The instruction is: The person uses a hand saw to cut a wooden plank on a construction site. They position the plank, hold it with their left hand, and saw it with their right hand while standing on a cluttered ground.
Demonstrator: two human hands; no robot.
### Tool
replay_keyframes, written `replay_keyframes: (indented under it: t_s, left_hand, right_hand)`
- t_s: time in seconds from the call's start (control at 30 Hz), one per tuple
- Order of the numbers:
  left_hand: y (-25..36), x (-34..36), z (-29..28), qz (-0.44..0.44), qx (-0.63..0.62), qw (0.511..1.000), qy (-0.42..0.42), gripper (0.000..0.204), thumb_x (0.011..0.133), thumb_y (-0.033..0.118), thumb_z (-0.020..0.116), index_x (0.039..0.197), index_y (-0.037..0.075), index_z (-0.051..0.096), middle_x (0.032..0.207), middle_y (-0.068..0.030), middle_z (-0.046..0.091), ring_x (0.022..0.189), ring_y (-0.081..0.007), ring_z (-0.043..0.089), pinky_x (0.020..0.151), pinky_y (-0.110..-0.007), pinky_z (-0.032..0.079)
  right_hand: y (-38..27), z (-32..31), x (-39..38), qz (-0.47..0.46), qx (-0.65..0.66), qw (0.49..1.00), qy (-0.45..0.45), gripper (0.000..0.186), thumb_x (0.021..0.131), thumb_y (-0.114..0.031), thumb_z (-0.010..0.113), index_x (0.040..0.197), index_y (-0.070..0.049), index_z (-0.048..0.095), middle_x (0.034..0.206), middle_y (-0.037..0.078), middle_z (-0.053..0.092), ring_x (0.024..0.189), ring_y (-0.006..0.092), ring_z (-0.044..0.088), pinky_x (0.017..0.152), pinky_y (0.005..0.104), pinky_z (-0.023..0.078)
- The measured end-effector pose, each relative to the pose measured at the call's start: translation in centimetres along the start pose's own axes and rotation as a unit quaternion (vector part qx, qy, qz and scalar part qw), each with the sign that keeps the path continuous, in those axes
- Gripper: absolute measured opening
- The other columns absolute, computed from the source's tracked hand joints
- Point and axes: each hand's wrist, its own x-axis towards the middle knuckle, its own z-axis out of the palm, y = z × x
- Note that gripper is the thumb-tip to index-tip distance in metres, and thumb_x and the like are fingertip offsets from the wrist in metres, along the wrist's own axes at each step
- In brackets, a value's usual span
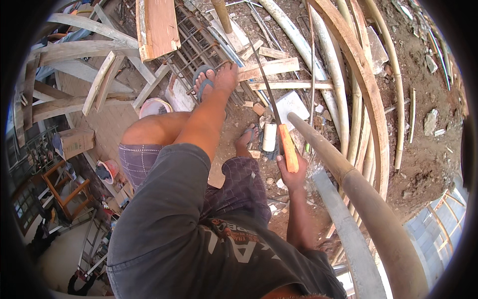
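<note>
My right hand (293, 175) is closed round the orange wooden handle of a hand saw (269, 93). Its long dark blade shows nearly edge-on, so its teeth cannot be made out. The blade points away from me and crosses a short pale wooden board (281, 66). At the board's left end my left hand (227, 76) grips it, with the fingers partly hidden. Right beside that hand is my raised left foot (204, 81) in a grey flip-flop. My other foot (247, 135) rests on the ground, left of a short white cylinder (269, 137).
A thick round pole (351, 179) slants along my right, beside a grey plank (343, 219). Curved-looking timber (374, 92) and poles lie beyond. Tied steel bars (191, 42) are ahead. To the left are wooden beams (79, 51), a cardboard box (75, 141) and a wooden frame (64, 192).
</note>
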Motion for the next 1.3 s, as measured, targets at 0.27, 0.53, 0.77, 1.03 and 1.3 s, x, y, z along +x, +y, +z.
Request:
replay_keyframes:
  t_s: [0.27, 0.53, 0.77, 1.03, 1.3]
  left_hand:
    - [0.6, 0.5, -0.8, -0.035, 0.026, 0.997, -0.071, 0.053, 0.082, 0.026, 0.073, 0.13, 0.011, 0.055, 0.132, -0.0142, 0.053, 0.128, -0.0342, 0.05, 0.107, -0.045, 0.042]
    - [-0.5, 4.9, 3.2, -0.025, -0.144, 0.989, -0.024, 0.041, 0.098, 0.039, 0.046, 0.119, 0.012, 0.069, 0.132, -0.0177, 0.056, 0.128, -0.0357, 0.045, 0.111, -0.047, 0.033]
    - [0.2, 4.1, 4.9, -0.057, -0.084, 0.995, -0.006, 0.051, 0.098, 0.049, 0.043, 0.124, 0.012, 0.067, 0.143, -0.0143, 0.05, 0.136, -0.0353, 0.038, 0.114, -0.054, 0.02]
    - [1.6, 4.2, 3.5, -0.117, -0.128, 0.984, -0.033, 0.052, 0.095, 0.054, 0.048, 0.128, 0.018, 0.066, 0.149, -0.0094, 0.045, 0.142, -0.0283, 0.03, 0.118, -0.051, 0.009]
    - [1.9, 4.3, 2.7, -0.137, -0.123, 0.981, -0.055, 0.06, 0.094, 0.053, 0.05, 0.134, 0.009, 0.057, 0.146, -0.0106, 0.047, 0.141, -0.0281, 0.032, 0.119, -0.051, 0.009]
  right_hand:
    - [0.7, 2.5, 1.7, 0.032, 0.005, 0.999, 0.013, 0.022, 0.083, -0.017, 0.077, 0.089, 0.001, 0.067, 0.064, 0.008, 0.061, 0.054, 0.0135, 0.057, 0.055, 0.03, 0.046]
    - [1.5, 4.7, 4.2, 0.052, -0.006, 0.999, 0.002, 0.023, 0.083, -0.019, 0.077, 0.089, 0.001, 0.067, 0.063, 0.008, 0.061, 0.054, 0.015, 0.057, 0.054, 0.0305, 0.046]
    - [1.3, 5.6, 6.5, 0.06, -0.027, 0.997, -0.033, 0.022, 0.083, -0.018, 0.076, 0.085, 0.001, 0.065, 0.063, 0.01, 0.06, 0.054, 0.0171, 0.058, 0.054, 0.0316, 0.046]
    - [-1.6, 2.5, 3.7, 0.114, -0.075, 0.988, -0.066, 0.021, 0.083, -0.017, 0.075, 0.083, 0.0, 0.064, 0.065, 0.012, 0.062, 0.054, 0.0223, 0.06, 0.056, 0.0349, 0.047]
    - [-5.6, 0.7, 1.8, 0.139, -0.045, 0.988, -0.056, 0.016, 0.085, -0.013, 0.072, 0.084, 0.002, 0.066, 0.063, 0.008, 0.06, 0.056, 0.0117, 0.055, 0.055, 0.03, 0.046]
